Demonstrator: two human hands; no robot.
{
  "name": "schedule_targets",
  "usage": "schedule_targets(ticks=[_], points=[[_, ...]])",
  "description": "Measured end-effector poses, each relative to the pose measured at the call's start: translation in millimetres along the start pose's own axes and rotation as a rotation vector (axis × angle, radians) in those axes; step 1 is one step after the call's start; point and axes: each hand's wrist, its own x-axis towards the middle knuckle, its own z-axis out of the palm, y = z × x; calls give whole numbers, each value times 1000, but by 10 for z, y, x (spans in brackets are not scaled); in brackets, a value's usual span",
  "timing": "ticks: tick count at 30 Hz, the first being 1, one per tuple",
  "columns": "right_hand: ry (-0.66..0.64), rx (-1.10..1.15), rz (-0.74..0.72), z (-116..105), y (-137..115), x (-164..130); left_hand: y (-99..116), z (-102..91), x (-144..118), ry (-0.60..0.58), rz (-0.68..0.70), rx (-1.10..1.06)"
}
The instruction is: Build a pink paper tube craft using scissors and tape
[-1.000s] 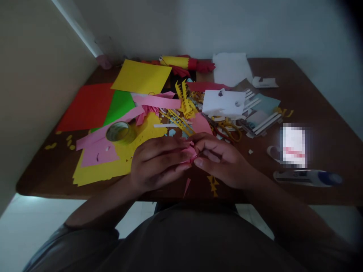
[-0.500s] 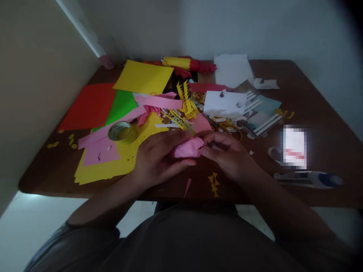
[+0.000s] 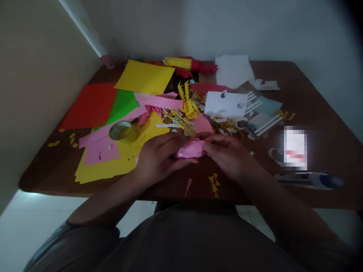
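Between my two hands, above the near part of the brown table, is a pink paper roll (image 3: 190,149), crumpled at its right end. My left hand (image 3: 159,156) is wrapped round its left side, fingers over the top and thumb below. The fingertips of my right hand (image 3: 228,155) pinch the right end. A shiny patch shows on the roll's left part. On the table below lie a thin pink paper sliver (image 3: 188,187) and a small strip of yellow zigzag scraps (image 3: 214,185).
A tape roll (image 3: 124,131) rests on pink and yellow paper at left. Red (image 3: 87,105), green and yellow sheets lie behind it. Paper scraps fill the middle. A yellow and red paper figure (image 3: 181,63) lies at the back, a cutter knife (image 3: 309,180) at right.
The pink roll has turned slightly in my hands, and a shiny patch now shows on it. My left thumb has closed in nearer to it. The loose items lie as before.
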Motion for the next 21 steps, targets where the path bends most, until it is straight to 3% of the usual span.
schedule_targets(ticks=[5, 11, 14, 16, 19, 21], points=[[9, 73, 38, 21, -21, 32, 9, -8, 30, -35, -20, 38], [118, 252, 42, 28, -112, 111, 40, -53, 58, -112, -183, 46], [205, 168, 1, -5, -106, 123, 52, -81, 69, -159, -276, 72], [286, -76, -73, -72, -109, 126, 60, -96, 81, -179, -331, 123], [363, -749, -219, -254, -135, 147, 57, -104, 102, -188, -369, 241], [350, -1195, -187, -402, -159, 171, 47, -104, 114, -193, -385, 310]])
